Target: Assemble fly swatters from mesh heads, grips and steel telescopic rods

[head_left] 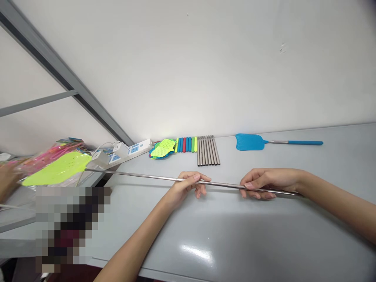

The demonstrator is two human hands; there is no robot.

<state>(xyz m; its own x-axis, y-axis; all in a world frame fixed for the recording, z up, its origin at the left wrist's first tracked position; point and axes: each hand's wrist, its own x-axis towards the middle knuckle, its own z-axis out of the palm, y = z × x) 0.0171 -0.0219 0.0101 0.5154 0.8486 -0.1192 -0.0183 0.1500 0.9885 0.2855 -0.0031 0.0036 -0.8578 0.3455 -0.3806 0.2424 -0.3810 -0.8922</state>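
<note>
Both my hands are closed on the long, thin metal rod of a fly swatter, drawn out across the view above the table. The swatter's yellow-green head is at the far left end. My left hand pinches the rod near its middle, and my right hand grips it further right. The rod's right end passes by my right wrist. Behind my hands lie a row of short metal tubes, a row of coloured handle sleeves and a pile of swatter heads. A blue fly swatter lies at the back right.
A white power strip with plugged-in adapters stands at the left back. Beyond are plastic bags with pink things and another person's hand. A wall rises behind the grey table; a metal frame slants at left.
</note>
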